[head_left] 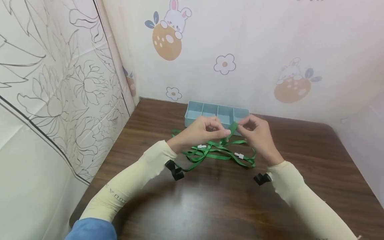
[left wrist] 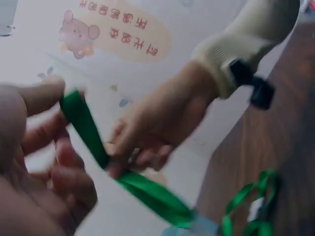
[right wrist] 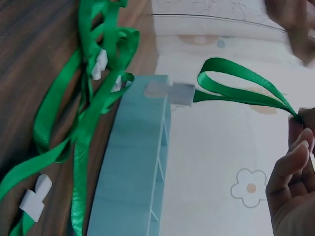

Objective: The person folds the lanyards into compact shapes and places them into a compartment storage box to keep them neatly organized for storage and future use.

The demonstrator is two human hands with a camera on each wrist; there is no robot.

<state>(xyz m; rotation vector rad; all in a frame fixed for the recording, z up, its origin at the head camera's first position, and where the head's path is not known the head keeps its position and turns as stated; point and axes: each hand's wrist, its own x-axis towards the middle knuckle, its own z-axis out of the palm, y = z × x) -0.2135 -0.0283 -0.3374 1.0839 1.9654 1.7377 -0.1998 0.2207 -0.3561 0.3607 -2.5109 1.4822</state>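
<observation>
Between my two hands a green ribbon lanyard [head_left: 233,127] is held above the table. My right hand [head_left: 258,135] pinches its folded loop between thumb and fingertips. A white plastic clip [right wrist: 181,94] hangs at the other end of that loop in the right wrist view. With thumb and finger, my left hand [head_left: 205,128] holds the ribbon's upper end, as the left wrist view shows; its other fingers are curled. Below the hands, more green lanyards [head_left: 207,155] with white clips [head_left: 239,155] lie tangled on the table.
Behind the hands, a light blue divided box [head_left: 189,121] stands against the patterned wall covering [head_left: 252,66]. The brown wooden table [head_left: 186,206] stretches forward of the lanyards. Black straps [head_left: 175,170] sit at the wrists, over cream sleeves. A white flower-drawn wall [head_left: 66,100] borders the left.
</observation>
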